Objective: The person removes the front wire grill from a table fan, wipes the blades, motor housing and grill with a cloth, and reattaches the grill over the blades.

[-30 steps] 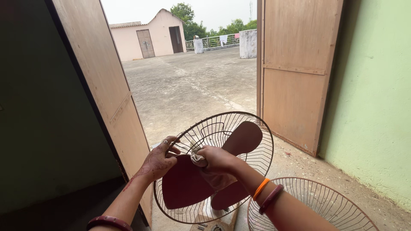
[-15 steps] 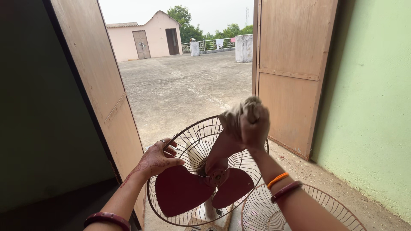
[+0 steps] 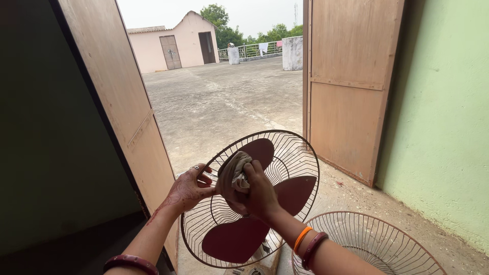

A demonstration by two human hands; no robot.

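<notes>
The right hand (image 3: 260, 191), fingers curled around a crumpled beige cloth (image 3: 233, 179), presses it against a maroon fan blade (image 3: 254, 152) while the left hand (image 3: 191, 188), fingers apparently hooked, grips the wire fan guard (image 3: 305, 153).

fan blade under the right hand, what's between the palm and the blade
In the head view, a crumpled beige cloth lies between the right hand and the dark red fan blade; the hand presses it there.

Right hand (image 3: 260, 191) lower, cloth (image 3: 235, 175) on blade (image 3: 254, 153)
</notes>
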